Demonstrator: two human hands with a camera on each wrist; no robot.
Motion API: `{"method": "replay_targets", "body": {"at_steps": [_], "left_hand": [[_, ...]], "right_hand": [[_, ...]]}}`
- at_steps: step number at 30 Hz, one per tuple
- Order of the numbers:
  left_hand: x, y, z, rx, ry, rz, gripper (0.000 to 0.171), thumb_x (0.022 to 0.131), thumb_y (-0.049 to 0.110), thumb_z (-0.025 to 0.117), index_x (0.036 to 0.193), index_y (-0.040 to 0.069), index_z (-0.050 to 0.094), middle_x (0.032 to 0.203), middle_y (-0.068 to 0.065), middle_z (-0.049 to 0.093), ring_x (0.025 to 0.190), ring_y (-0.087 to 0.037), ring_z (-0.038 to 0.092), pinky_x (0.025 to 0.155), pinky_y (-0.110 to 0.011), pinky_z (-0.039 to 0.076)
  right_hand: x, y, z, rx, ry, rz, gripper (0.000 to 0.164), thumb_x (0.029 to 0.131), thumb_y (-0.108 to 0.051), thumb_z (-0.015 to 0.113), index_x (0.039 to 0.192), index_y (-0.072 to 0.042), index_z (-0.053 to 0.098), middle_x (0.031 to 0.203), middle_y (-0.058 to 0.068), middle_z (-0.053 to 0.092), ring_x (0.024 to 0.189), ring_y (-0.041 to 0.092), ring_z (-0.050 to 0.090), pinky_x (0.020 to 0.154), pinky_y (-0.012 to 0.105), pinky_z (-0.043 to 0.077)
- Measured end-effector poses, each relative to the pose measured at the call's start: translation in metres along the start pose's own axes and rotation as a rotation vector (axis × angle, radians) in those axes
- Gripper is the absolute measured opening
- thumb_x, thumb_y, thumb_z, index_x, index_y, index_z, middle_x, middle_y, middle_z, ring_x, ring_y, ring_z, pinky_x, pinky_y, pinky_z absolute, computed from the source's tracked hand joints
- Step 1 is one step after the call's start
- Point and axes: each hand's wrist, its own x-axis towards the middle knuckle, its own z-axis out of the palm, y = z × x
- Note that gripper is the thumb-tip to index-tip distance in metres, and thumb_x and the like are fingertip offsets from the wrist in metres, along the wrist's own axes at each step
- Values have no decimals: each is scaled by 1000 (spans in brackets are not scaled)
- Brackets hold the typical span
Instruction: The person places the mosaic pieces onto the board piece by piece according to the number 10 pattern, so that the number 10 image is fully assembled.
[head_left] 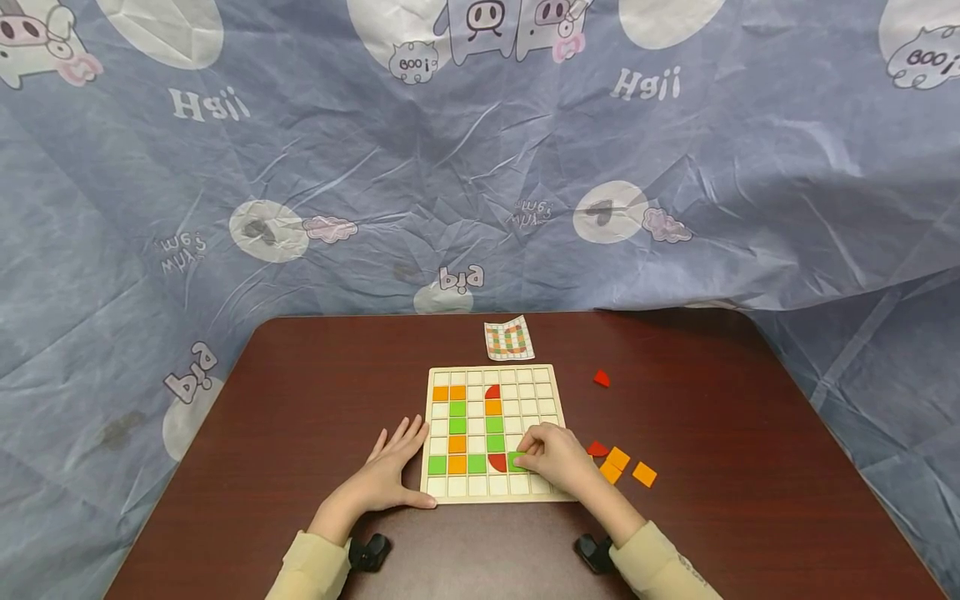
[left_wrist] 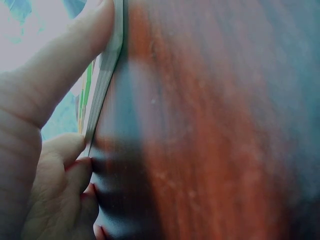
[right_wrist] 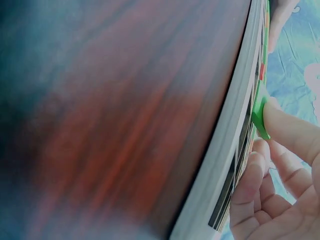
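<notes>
A pale wooden grid board [head_left: 457, 498] lies on the table, with orange and green squares and red quarter-circle pieces in some of its cells. My right hand [head_left: 558, 458] pinches a green square tile [head_left: 514, 462] over a lower-row cell, just right of a red quarter-circle [head_left: 497, 462]. In the right wrist view this green tile [right_wrist: 260, 112] is tilted against the board's surface, under the thumb. My left hand [head_left: 382, 479] rests at the board's left side, fingers spread along the edge and thumb at the near left corner.
A small printed pattern card [head_left: 509, 339] lies behind the board. To the right are a loose red quarter-circle [head_left: 602, 379], another red piece [head_left: 597, 448] beside the right wrist, and several orange squares [head_left: 644, 475]. A printed cloth [head_left: 420, 183] hangs behind the brown table [head_left: 337, 375].
</notes>
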Motion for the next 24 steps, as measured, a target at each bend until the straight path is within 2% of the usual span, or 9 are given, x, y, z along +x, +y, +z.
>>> {"method": "replay_targets", "body": {"at_steps": [7,14,19,24], "left_hand": [[1,0,0,8,-7,0,119,70,46,87,158,7,17,166,-14,9,154,-35,3,121,-61,-2],[1,-2,0,7,-1,10,119,70,46,87,158,6,18,166,-15,10,154,-36,4,120,-61,-1],[0,-3,1,10,-12,1,119,70,48,86,158,9,17,166,-13,9,154,-34,4,121,-60,-1],[1,-3,0,1,-12,-3,118,70,48,86,158,9,17,166,-13,9,154,-34,3,121,-61,-2]], "right_hand": [[1,0,0,-48,7,-5,16,75,-13,84,72,-18,69,69,-8,57,63,5,51,58,19,44],[1,0,1,-42,9,-7,16,76,-13,84,74,-16,68,67,-8,57,61,6,51,58,19,43],[2,3,-4,10,29,53,12,82,-17,80,77,-16,69,67,-7,59,61,7,51,57,19,42],[2,11,-23,33,96,105,6,87,-17,75,85,-13,72,73,-3,64,65,9,53,58,22,44]]}}
